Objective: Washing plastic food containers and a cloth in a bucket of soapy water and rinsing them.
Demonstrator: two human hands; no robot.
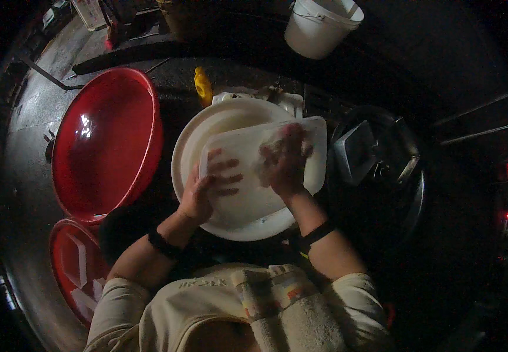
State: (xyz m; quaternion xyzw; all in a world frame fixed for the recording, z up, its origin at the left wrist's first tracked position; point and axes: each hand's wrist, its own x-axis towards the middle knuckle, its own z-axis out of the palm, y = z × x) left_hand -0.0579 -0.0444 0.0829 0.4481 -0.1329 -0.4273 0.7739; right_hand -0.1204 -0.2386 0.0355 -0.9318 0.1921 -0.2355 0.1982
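A translucent white rectangular plastic lid or shallow tray (254,193) is tilted over a round white basin (183,145). My left hand (199,198) grips its left edge, with the fingers showing dimly through the plastic. Over the right half of the piece, my right hand (291,171) is curled around a pale, crumpled scrubber or cloth (268,160). Motion blurs that hand, so the exact kind of scrubber cannot be told. The inside of the basin is largely covered by the plastic piece.
To the left stands a large red basin (104,145); below it, a smaller red basin (66,259) holds pale plastic pieces. A yellow bottle (202,86) is beyond the white basin. A dark tub (419,202) with clear containers (355,152) sits right. A white bucket (320,33) stands farther off.
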